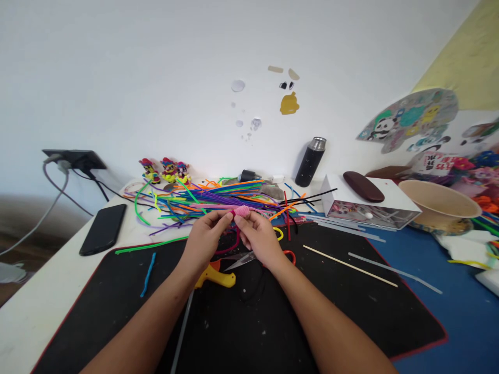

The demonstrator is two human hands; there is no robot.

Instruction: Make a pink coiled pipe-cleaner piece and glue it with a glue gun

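Both my hands are raised over the black mat (117,311) and meet at a small pink coil of pipe cleaner (241,212). My left hand (205,236) pinches the coil's left side with closed fingers. My right hand (259,234) pinches its right side, fingers pressed together. A darker pink tail hangs down from the coil between the hands. Below the hands lie scissors (244,259) with an orange-red handle and a yellow glue gun (216,278). Just behind the hands is a pile of coloured pipe cleaners (202,200).
A black phone (103,228) lies at the left. Small figurines (166,170) stand at the wall. A black flask (310,162), a white box (374,205) and a beige bowl (440,205) are on the right. A thin wooden stick (349,266) and a blue pipe cleaner (148,274) lie on the mat.
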